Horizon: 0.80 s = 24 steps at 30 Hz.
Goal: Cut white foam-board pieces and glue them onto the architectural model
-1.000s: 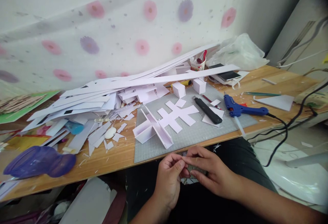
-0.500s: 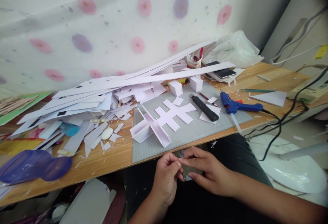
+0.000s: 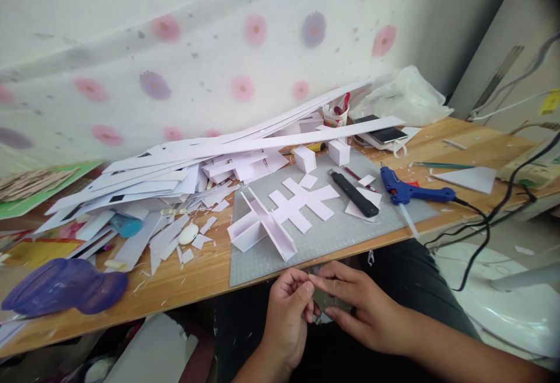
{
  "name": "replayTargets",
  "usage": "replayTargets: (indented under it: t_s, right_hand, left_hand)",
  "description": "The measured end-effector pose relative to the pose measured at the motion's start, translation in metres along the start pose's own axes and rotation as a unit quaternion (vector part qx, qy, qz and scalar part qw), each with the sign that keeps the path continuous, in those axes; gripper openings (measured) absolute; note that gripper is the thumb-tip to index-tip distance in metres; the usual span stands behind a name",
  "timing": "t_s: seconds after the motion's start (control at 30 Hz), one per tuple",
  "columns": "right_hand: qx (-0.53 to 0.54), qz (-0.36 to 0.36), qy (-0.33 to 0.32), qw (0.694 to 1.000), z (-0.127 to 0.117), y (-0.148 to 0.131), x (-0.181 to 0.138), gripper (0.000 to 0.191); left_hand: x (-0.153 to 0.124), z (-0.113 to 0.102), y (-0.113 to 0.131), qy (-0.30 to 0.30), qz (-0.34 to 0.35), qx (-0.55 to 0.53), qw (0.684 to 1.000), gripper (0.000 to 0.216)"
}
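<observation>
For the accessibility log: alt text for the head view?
A left hand and right hand pinch a small greyish piece below the edge of a desk. On the desk: grey cutting mat with white cross-shaped cutout and black knife, blue glue gun at its edge, heaped white card strips beside.

Two hands, the left hand (image 3: 289, 313) and the right hand (image 3: 361, 307), are pinching one small grey piece (image 3: 327, 301). On the table (image 3: 196, 272) are lying one cutting mat (image 3: 332, 234), one blue glue gun (image 3: 405, 190), one black utility knife (image 3: 354, 193), two white paper cubes (image 3: 305, 158), one flat cross-shaped cutout (image 3: 304, 199), one folded paper cross (image 3: 262, 231), one paper cup (image 3: 335, 117), one phone (image 3: 382, 133), one white plastic bag (image 3: 406, 94) and one purple bag (image 3: 65, 286).
</observation>
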State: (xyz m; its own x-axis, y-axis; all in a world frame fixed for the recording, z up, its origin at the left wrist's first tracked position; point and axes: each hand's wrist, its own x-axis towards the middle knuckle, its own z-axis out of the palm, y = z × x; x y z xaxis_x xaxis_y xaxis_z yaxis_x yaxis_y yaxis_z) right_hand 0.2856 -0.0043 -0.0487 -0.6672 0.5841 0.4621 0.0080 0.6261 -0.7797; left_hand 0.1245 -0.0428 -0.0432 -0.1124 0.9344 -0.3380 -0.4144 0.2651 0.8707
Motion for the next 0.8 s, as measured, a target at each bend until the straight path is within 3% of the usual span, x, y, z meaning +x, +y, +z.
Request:
replayTargets:
  t_s: [0.33, 0.67, 0.8]
  right_hand:
    - [0.082, -0.038, 0.03, 0.995, 0.0001, 0.0012, -0.0004, 0.054]
    - [0.104, -0.037, 0.02, 0.994, -0.0008, -0.003, 0.002, 0.051]
    - [0.175, -0.007, 0.027, 0.984, -0.0022, -0.0035, 0.0033, 0.044]
  left_hand:
    - [-0.0029, -0.0032, 0.003, -0.026, -0.007, 0.026, 0.999, 0.036]
    - [-0.0032, -0.0019, 0.0007, -0.014, -0.004, 0.021, 1.0, 0.024]
    - [-0.0021, -0.0005, 0.0009, -0.009, 0.011, 0.023, 1.0, 0.019]
